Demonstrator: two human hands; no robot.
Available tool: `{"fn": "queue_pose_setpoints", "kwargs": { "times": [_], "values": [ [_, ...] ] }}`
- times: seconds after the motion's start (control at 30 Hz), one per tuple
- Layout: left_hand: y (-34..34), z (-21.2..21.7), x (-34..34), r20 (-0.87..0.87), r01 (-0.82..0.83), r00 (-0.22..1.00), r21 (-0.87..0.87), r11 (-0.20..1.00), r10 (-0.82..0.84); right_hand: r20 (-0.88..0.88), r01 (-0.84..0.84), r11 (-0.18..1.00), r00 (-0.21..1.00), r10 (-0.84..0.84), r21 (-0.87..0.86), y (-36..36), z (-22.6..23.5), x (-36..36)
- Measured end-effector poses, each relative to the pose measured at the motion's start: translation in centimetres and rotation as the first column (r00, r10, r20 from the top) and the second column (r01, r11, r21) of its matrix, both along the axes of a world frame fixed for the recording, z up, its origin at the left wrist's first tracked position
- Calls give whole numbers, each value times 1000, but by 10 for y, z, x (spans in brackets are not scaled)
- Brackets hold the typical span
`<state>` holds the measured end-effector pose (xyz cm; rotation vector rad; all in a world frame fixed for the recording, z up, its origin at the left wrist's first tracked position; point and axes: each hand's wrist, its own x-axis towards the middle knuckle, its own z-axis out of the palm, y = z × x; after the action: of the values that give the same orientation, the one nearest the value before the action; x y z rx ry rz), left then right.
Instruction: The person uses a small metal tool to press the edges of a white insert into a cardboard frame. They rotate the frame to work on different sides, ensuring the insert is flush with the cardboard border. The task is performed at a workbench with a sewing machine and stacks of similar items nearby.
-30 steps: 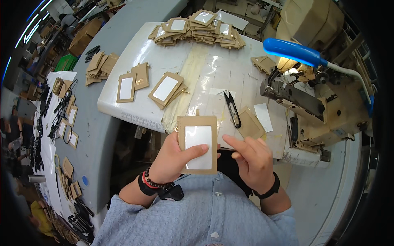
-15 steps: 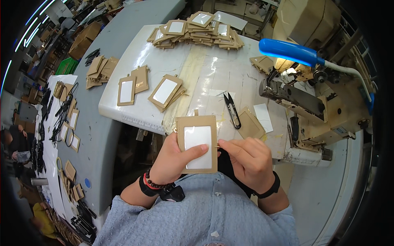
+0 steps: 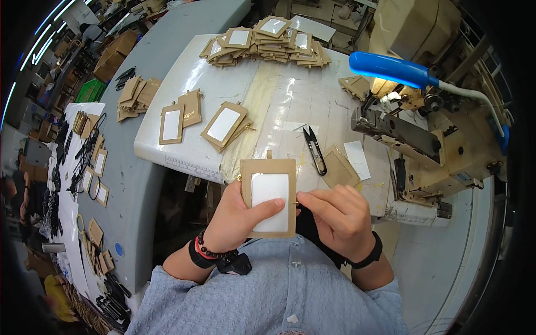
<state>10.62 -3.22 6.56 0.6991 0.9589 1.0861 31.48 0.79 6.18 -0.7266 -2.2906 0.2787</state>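
Observation:
A tan ID badge holder (image 3: pixel 269 188) with a clear window stands upright in front of my chest. My left hand (image 3: pixel 234 218) grips its lower left side, thumb across the window and the other fingers hidden behind. At the holder's right edge, my right hand (image 3: pixel 341 213) pinches a tiny thin piece, too small to name, between thumb and forefinger. A bit of gold-coloured metal shows at the left edge. Beyond the right hand lie black thread snips (image 3: pixel 315 152), a tan flat piece (image 3: pixel 341 169) and a white card (image 3: pixel 357 158).
A sewing machine (image 3: pixel 402 134) with a blue lamp (image 3: pixel 391 70) stands at the right. A heap of badge holders (image 3: pixel 268 42) lies at the table's far side, several more (image 3: pixel 224 124) at left. A grey bench (image 3: pixel 134 184) runs along the left, with tan pieces and black cords beside it.
The badge holder has shifted very slightly down and right. Both hands keep the same grip.

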Motion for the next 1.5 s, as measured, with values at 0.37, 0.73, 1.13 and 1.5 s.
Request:
{"fn": "queue_pose_setpoints", "kwargs": {
  "times": [0.37,0.73,1.13,1.5],
  "values": [
    [0,-5,1,-278,-31,958,154,988,73,-262,-102,896,965,-17,-433,-9,0,-10],
    [-2,8,0,-327,37,945,145,989,13,-167,-119,962,983,79,-245,4,1,-9],
    [-4,-1,0,-202,56,978,70,996,-40,-219,-148,983,968,121,-112,6,-3,-7],
    [-1,-8,4,-165,6,986,67,998,5,-60,36,999,998,-37,-29,-1,5,-7]
  ]
}}
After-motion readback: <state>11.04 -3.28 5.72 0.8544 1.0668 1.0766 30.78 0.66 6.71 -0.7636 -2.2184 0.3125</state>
